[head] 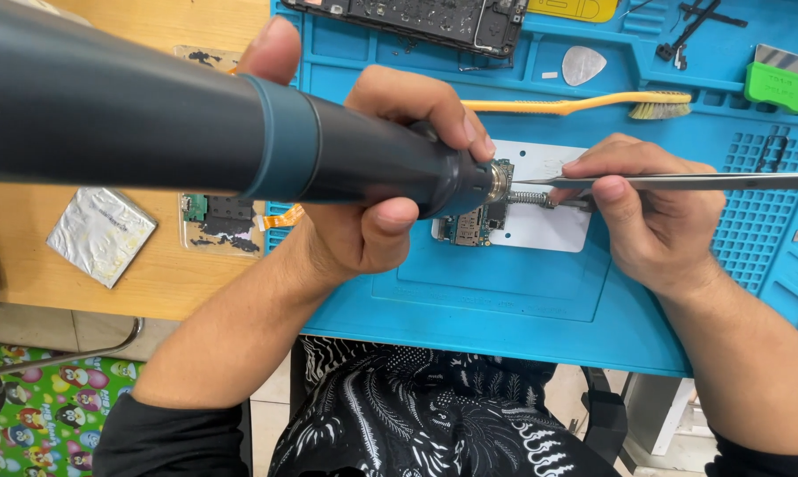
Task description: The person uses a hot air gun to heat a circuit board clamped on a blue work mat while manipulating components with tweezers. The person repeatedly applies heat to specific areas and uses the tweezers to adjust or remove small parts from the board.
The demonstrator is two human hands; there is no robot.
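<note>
Hands meet over a small circuit board [469,223] in the head view, the only view on offer. The left hand [377,190] is wrapped fully round a thick dark handpiece [240,141], thumb underneath and fingers curled over the top, so that its metal nozzle [498,183] points down at the board from close above; the full grasp looks meant to steady a bulky tool. The right hand [650,208] pinches slim metal tweezers [681,182] between thumb and forefinger, their tip reaching in just beside the nozzle, with the heel of the hand resting on the blue work mat [505,300], probably for fine control.

That board lies on a white plate [549,225] near the mat's middle. It is narrow and blue-green, crowded with tiny parts and silvery shields, and partly hidden by the nozzle.

Farther back lie a yellow brush [584,104], a pale pick [583,64] and an opened phone [416,18]. A foil square [101,232] sits on the wooden desk [151,283].
</note>
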